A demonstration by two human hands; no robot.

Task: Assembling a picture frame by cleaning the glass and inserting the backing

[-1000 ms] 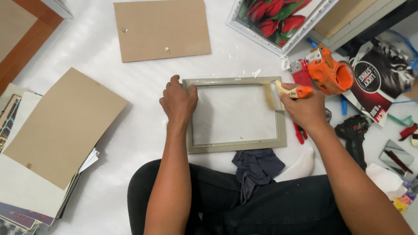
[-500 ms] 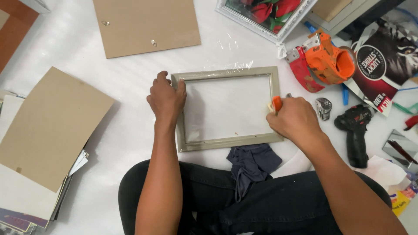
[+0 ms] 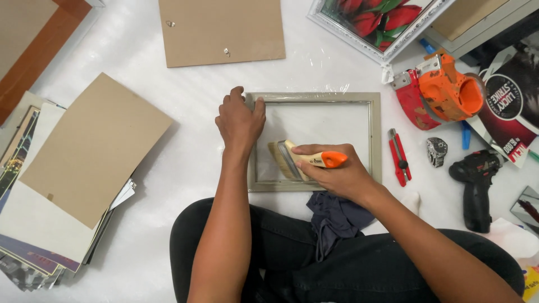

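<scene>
The grey picture frame [image 3: 314, 141] was laid flat on the white floor covering [image 3: 168, 90], just ahead of the seated person's knees. Its upper left corner was pinned by the left hand [image 3: 240, 120], which was spread flat over the moulding with nothing gripped. The right hand [image 3: 337, 174] was closed around the orange handle of a flat brush [image 3: 297, 160], whose bristles were set on the glass near the frame's lower left. Judged from this, the glass was being dusted; the stroke would best be kept light and carried toward one edge, with the frame held steady. A dark cloth [image 3: 334, 216] was lying just below the frame, and a red utility knife [image 3: 397, 156] just to its right.
</scene>
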